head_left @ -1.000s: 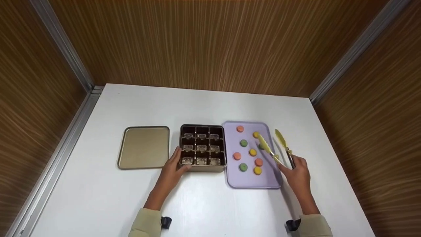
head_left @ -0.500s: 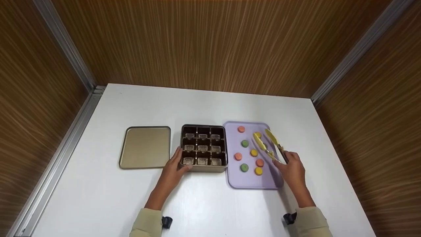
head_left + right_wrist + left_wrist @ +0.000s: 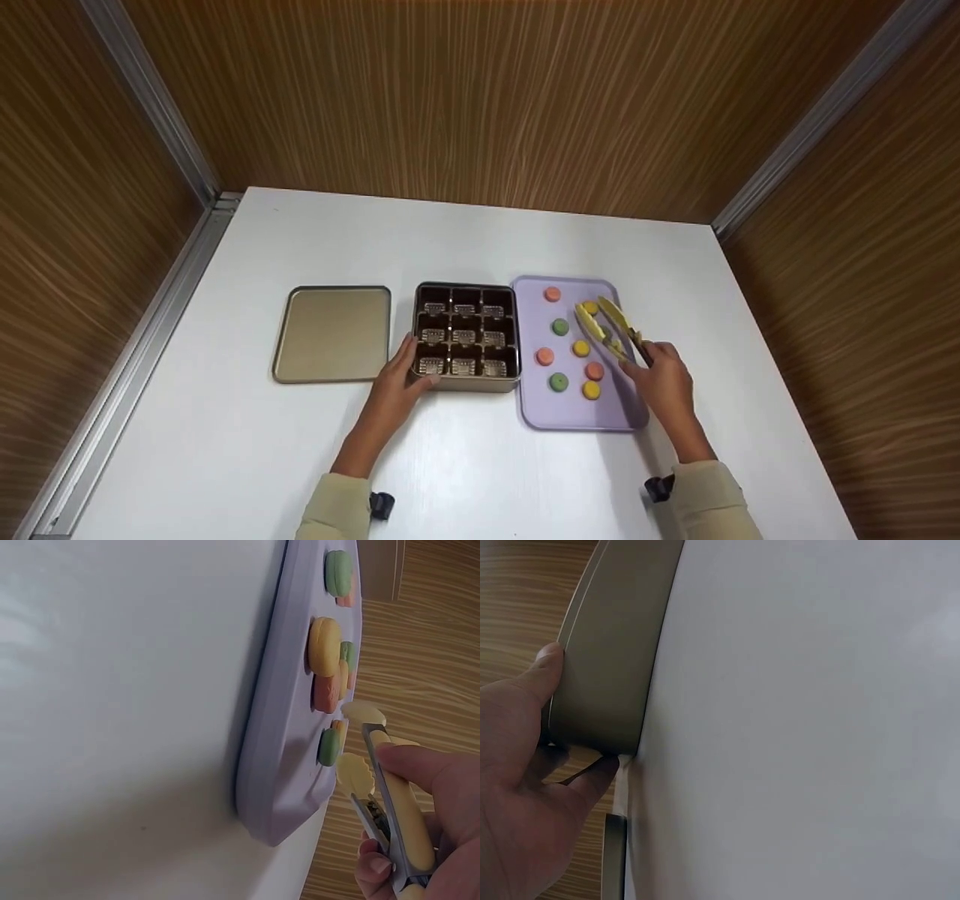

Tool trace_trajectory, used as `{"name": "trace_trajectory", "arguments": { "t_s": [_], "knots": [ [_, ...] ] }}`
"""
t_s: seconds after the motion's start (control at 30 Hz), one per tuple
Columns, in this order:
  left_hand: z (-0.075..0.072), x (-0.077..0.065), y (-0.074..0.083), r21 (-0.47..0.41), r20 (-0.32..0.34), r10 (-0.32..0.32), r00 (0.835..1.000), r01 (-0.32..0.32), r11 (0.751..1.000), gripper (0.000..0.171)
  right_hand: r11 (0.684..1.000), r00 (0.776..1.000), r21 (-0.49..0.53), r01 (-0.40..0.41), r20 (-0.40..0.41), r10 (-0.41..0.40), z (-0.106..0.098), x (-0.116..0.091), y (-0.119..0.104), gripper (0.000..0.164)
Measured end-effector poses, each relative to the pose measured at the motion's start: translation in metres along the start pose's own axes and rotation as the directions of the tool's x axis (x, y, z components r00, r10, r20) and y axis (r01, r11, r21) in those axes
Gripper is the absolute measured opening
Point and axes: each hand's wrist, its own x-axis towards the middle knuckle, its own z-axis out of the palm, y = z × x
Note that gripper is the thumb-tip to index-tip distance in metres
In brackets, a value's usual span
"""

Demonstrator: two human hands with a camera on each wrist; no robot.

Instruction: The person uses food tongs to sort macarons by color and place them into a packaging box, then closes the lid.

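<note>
Tongs (image 3: 591,324): narrower than a second ago, both tips now above the lilac tray (image 3: 544,411), yellow macaron (image 3: 590,307) between them from overhead; contact I can't tell
Right hand (image 3: 664,381): wrapped round the tongs' handles
Left hand (image 3: 394,386): thumb and fingers gripping the box (image 3: 476,385), just beside the tray
Green macaron (image 3: 328,747): plain from the right wrist, partly hidden overhead

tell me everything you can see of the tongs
The tongs have yellow, scalloped, plastic-looking tips, grey, metal-looking arms and yellow grip panels. They are spread open over the right part of the purple tray, tips pointing forward. The right hand grips them. Whether the tips touch the green macaron between them is unclear.
</note>
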Motion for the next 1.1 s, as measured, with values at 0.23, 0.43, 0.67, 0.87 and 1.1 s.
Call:
{"name": "trace_trajectory", "arguments": {
  "t_s": [0.23, 0.43, 0.67, 0.87, 1.1],
  "knots": [
    [0.0006, 0.0002, -0.0011, -0.006, -0.009, 0.006, 1.0, -0.007, 1.0, 0.082, 1.0, 1.0, -0.02, 0.008, 0.007, -0.008, -0.0006, 0.0042, -0.0021, 0.057],
    [0.0009, -0.0005, -0.0015, -0.006, -0.007, 0.002, 1.0, -0.002, 1.0, 0.083, 0.999, 1.0, -0.036, 0.025, 0.008, -0.025, -0.0012, 0.0068, -0.0031, 0.053],
    [0.0011, -0.0003, -0.0017, -0.002, -0.005, -0.007, 1.0, 0.007, 1.0, 0.082, 0.999, 0.999, -0.021, 0.027, 0.024, -0.026, -0.0013, 0.0064, -0.0029, 0.052],
    [0.0014, -0.0005, -0.0023, 0.001, -0.005, -0.014, 1.0, 0.014, 1.0, 0.082, 1.0, 0.999, -0.015, 0.021, 0.025, -0.02, -0.0003, 0.0066, -0.0029, 0.05],
    [0.0007, -0.0009, -0.003, -0.009, 0.002, -0.002, 1.0, 0.002, 1.0, 0.084, 1.0, 1.0, 0.0, 0.016, 0.024, -0.016, -0.0004, 0.0062, -0.0036, 0.049]
  ]
}}
